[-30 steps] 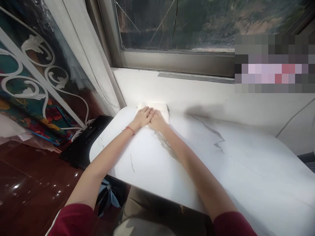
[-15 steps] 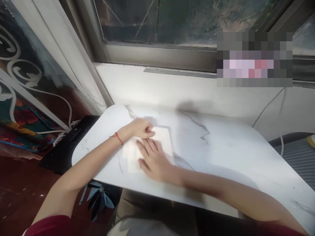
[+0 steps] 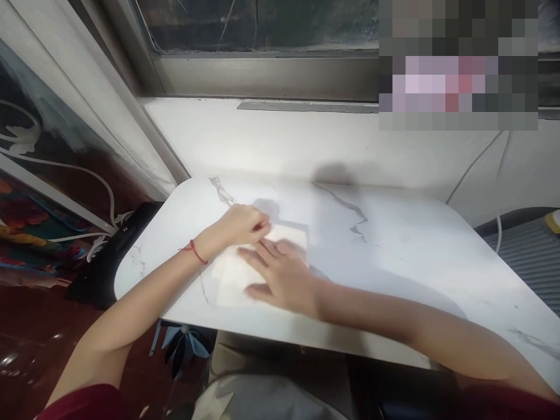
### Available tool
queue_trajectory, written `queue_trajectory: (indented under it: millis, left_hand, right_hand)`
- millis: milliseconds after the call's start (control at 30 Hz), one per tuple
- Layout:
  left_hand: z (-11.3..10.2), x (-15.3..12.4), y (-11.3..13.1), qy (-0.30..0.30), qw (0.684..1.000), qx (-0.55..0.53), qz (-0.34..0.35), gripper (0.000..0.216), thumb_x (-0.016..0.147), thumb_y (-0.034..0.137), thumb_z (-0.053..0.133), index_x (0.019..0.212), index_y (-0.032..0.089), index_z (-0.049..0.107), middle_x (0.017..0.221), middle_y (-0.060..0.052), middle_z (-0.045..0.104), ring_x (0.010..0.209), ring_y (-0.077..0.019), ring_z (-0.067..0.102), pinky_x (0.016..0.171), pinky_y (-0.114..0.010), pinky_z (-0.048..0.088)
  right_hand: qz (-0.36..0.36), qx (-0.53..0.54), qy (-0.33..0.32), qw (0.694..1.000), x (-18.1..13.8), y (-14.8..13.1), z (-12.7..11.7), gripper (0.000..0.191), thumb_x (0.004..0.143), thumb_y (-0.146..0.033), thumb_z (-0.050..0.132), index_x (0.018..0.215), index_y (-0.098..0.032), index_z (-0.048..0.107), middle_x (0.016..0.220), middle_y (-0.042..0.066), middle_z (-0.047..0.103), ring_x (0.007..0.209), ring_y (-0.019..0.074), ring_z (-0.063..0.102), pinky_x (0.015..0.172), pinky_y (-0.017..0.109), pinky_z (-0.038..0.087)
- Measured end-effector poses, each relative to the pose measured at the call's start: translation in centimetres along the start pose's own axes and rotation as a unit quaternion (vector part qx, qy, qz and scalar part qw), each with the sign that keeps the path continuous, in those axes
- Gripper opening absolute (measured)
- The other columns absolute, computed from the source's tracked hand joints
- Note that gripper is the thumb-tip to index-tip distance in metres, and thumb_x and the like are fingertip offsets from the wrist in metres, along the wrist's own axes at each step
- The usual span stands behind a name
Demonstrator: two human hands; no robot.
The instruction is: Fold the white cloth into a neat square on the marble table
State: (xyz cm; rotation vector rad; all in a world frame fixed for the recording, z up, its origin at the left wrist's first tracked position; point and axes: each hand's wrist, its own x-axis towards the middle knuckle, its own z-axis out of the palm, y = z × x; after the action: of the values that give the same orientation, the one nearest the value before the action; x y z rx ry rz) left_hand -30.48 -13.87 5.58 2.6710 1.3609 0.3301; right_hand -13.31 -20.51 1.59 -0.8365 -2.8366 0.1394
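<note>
A cream, roughly rectangular sheet [image 3: 238,286], which looks like paper or a folded napkin, lies flat on the white marble-patterned table [image 3: 406,245]. At its far left edge my left hand [image 3: 245,224] is closed, fingers curled down against the sheet. What is inside those fingers, if anything, is hidden. A red string bracelet [image 3: 199,252] circles that wrist. My right hand [image 3: 282,277] lies palm down over the right part of the sheet with fingers spread, and its fingertips come close to my left hand. Much of the sheet is covered by both hands.
Behind the table are a white wall [image 3: 280,140] and a window frame [image 3: 262,76]. A white cable [image 3: 501,192] hangs at the right, above a grey ribbed surface [image 3: 525,256]. The table's front edge is near my lap. A blue and black petal-shaped item [image 3: 181,347] hangs below it.
The view has tilted down and shifted slightly. My left hand stays closed at the sheet's far edge. My right hand remains spread flat, shifted slightly over the sheet.
</note>
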Motion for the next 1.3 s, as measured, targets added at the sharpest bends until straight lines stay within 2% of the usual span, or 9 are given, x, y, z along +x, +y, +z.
queue_trajectory:
  millis: [167, 333, 567, 700, 800, 933, 1067, 1200, 1300]
  left_hand:
    - [0.6, 0.4, -1.4, 0.06, 0.998, 0.006, -0.01, 0.032, 0.103, 0.034, 0.034, 0.102, 0.018, 0.062, 0.1, -0.009, 0.071, 0.087, -0.0234, 0.067, 0.076, -0.036, 0.049]
    - [3.0, 0.8, -3.4, 0.053, 0.998, 0.023, 0.031, 0.044, 0.106, 0.038, 0.03, 0.136, 0.013, 0.05, 0.143, -0.019, 0.058, 0.122, -0.0291, 0.063, 0.101, -0.045, 0.05]
    - [4.7, 1.3, -4.7, 0.052, 0.994, 0.085, 0.049, 0.048, 0.104, 0.032, 0.032, 0.146, 0.011, 0.046, 0.157, -0.021, 0.044, 0.143, -0.0291, 0.048, 0.111, -0.046, 0.043]
    - [4.0, 1.4, -4.1, 0.066, 0.993, 0.084, 0.049, 0.044, 0.1, 0.028, 0.039, 0.138, 0.012, 0.052, 0.149, -0.02, 0.053, 0.137, -0.0291, 0.052, 0.108, -0.045, 0.044]
    - [2.9, 1.6, -3.4, 0.083, 0.994, 0.067, 0.038, 0.033, 0.091, 0.029, 0.052, 0.118, 0.014, 0.062, 0.12, -0.016, 0.069, 0.112, -0.0297, 0.065, 0.097, -0.044, 0.048]
    - [1.5, 1.2, -2.8, 0.081, 0.996, -0.023, 0.009, 0.011, 0.081, 0.028, 0.061, 0.087, 0.019, 0.064, 0.081, -0.004, 0.068, 0.077, -0.0213, 0.064, 0.077, -0.035, 0.049]
    - [0.5, 0.4, -2.4, -0.078, 0.972, -0.223, 0.019, 0.01, 0.078, 0.027, 0.067, 0.072, 0.02, 0.061, 0.07, 0.003, 0.065, 0.066, -0.0134, 0.061, 0.062, -0.025, 0.045]
    - [-0.6, -0.3, -0.5, -0.287, 0.89, -0.355, -0.008, 0.022, 0.079, 0.039, 0.076, 0.083, 0.019, 0.067, 0.072, 0.0, 0.072, 0.066, -0.0148, 0.068, 0.059, -0.023, 0.048]
    - [-1.0, -0.7, 1.4, -0.38, 0.844, -0.376, -0.042, 0.029, 0.076, 0.043, 0.082, 0.083, 0.019, 0.067, 0.068, -0.002, 0.074, 0.064, -0.0172, 0.071, 0.056, -0.023, 0.05]
  right_hand:
    - [-0.002, -0.022, 0.008, 1.0, 3.3, 8.1, 0.2, 0.066, 0.098, -0.055, 0.057, 0.149, -0.013, 0.051, 0.157, 0.019, 0.047, 0.142, 0.0329, 0.047, 0.113, 0.049, 0.041]
    - [0.047, -0.055, 0.099, 0.992, 4.0, 15.6, 1.7, 0.056, 0.104, -0.052, 0.045, 0.149, -0.021, 0.054, 0.159, 0.016, 0.044, 0.147, 0.0284, 0.043, 0.118, 0.044, 0.037]
    - [0.057, -0.076, 0.138, 0.986, 3.8, 17.4, 2.7, 0.052, 0.106, -0.048, 0.037, 0.148, -0.022, 0.056, 0.155, 0.015, 0.05, 0.145, 0.0278, 0.044, 0.118, 0.044, 0.036]
    - [0.071, -0.07, 0.143, 0.985, 3.9, 16.0, 2.4, 0.048, 0.106, -0.037, 0.036, 0.146, -0.018, 0.057, 0.149, 0.017, 0.054, 0.141, 0.0277, 0.045, 0.112, 0.042, 0.035]
    - [0.121, -0.076, 0.125, 0.982, 3.9, 13.3, 1.5, 0.046, 0.102, -0.033, 0.042, 0.142, -0.017, 0.059, 0.132, 0.017, 0.061, 0.122, 0.0308, 0.052, 0.101, 0.043, 0.036]
    - [0.141, -0.124, 0.046, 0.981, 3.2, 7.3, -0.5, 0.046, 0.099, -0.034, 0.046, 0.137, -0.012, 0.061, 0.12, 0.019, 0.062, 0.108, 0.0335, 0.05, 0.091, 0.044, 0.036]
    - [0.128, -0.177, -0.044, 0.975, 0.7, 0.5, -1.7, 0.044, 0.1, -0.03, 0.044, 0.125, 0.0, 0.063, 0.111, 0.025, 0.065, 0.095, 0.032, 0.056, 0.082, 0.043, 0.042]
    - [0.104, -0.225, -0.071, 0.966, -2.8, -4.7, -0.1, 0.045, 0.093, -0.02, 0.049, 0.128, 0.006, 0.061, 0.11, 0.031, 0.07, 0.088, 0.0334, 0.065, 0.073, 0.044, 0.048]
    - [0.104, -0.259, -0.055, 0.959, -4.8, -6.8, 1.8, 0.048, 0.09, -0.022, 0.052, 0.13, 0.002, 0.061, 0.114, 0.031, 0.071, 0.092, 0.0371, 0.069, 0.074, 0.048, 0.051]
